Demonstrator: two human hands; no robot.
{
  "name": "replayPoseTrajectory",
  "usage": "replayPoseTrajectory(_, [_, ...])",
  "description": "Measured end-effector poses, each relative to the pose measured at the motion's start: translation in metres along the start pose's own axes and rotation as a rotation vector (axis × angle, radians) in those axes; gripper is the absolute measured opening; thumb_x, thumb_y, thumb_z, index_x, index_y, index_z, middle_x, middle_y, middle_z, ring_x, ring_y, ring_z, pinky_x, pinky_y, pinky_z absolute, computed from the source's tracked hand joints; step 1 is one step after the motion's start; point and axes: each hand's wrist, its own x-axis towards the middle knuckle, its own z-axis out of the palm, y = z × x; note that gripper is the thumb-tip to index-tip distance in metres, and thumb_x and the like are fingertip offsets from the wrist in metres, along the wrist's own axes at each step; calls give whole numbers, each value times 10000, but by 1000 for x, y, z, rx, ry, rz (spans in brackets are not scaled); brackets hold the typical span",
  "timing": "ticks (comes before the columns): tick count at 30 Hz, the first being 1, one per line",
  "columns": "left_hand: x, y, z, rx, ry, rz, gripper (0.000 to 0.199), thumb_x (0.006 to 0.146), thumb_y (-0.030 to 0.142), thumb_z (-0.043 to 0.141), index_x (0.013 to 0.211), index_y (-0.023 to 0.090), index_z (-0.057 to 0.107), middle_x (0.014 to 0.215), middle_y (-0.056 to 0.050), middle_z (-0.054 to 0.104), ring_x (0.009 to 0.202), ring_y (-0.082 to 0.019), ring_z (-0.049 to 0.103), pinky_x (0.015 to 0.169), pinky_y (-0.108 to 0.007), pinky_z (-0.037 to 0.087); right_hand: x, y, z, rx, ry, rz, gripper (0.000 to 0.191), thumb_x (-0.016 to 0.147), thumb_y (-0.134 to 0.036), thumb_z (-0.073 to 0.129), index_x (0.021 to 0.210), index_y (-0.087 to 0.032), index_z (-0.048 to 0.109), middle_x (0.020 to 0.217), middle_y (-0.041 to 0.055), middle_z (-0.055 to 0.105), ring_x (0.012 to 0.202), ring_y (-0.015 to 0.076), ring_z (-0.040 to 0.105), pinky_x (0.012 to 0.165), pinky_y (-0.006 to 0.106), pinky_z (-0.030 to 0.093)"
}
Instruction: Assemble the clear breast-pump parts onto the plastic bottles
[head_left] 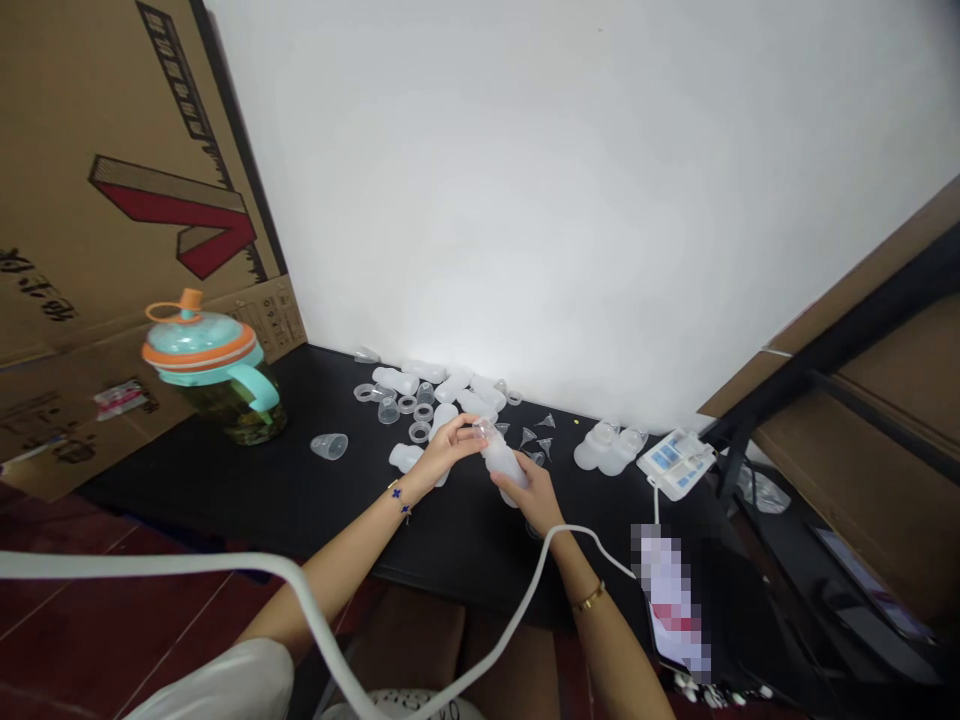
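A white translucent plastic bottle (505, 462) is tilted over the table, gripped around its body by my right hand (538, 492). At the bottle's upper end, the fingers of my left hand (452, 446) are closed on a clear plastic top piece (484, 428). Whether that piece is a ring or a nipple I cannot make out. Behind my left hand lie several more white bottles (395, 380), clear rings (419, 431) and clear dome caps (388, 410). Small clear funnel-shaped pieces (545, 447) are scattered just beyond my right hand.
One clear cap (329, 446) lies apart on the left, near a teal and orange jug (225, 375). Bottles with clear tops (611, 447) stand at the right beside a white box (676, 463). A phone (675, 600) lies near the right edge. A white cable (300, 590) crosses in front.
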Motion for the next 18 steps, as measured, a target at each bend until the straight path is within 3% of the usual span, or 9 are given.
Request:
replayPoseTrajectory(4, [0,-3,1,12,-3,6,413,780,355,829,1114,182,656,1073,-107,769,1018,-260,716,916,-356,522,-1,4,1,-25,-10,-20,565,834,-522,733,1277,-180,652,1060,64,730,923,246,653,841,333,488])
replayPoseTrajectory(9, [1,-9,1,28,-37,-21,535,781,395,830,1239,180,656,1135,-122,758,1103,-287,698,961,-382,528,-2,10,4,-64,-50,8,898,831,-498,752,1571,-210,333,894,18,718,749,202,643,713,298,491])
replayPoseTrajectory(13, [0,-14,2,108,-105,-21,593,829,431,793,1339,175,629,1251,-136,721,1198,-301,661,1026,-415,519,-2,11,5,-97,-48,-30,1035,833,-463,759,1632,-233,143,850,-8,690,705,191,633,648,274,473])
replayPoseTrajectory(18, [-6,-19,6,209,-144,20,650,846,435,781,1408,171,590,1330,-147,682,1244,-311,640,1073,-447,506,-2,14,5,-183,-30,-69,1060,828,-466,763,1639,-252,115,831,-10,689,632,184,613,593,273,476])
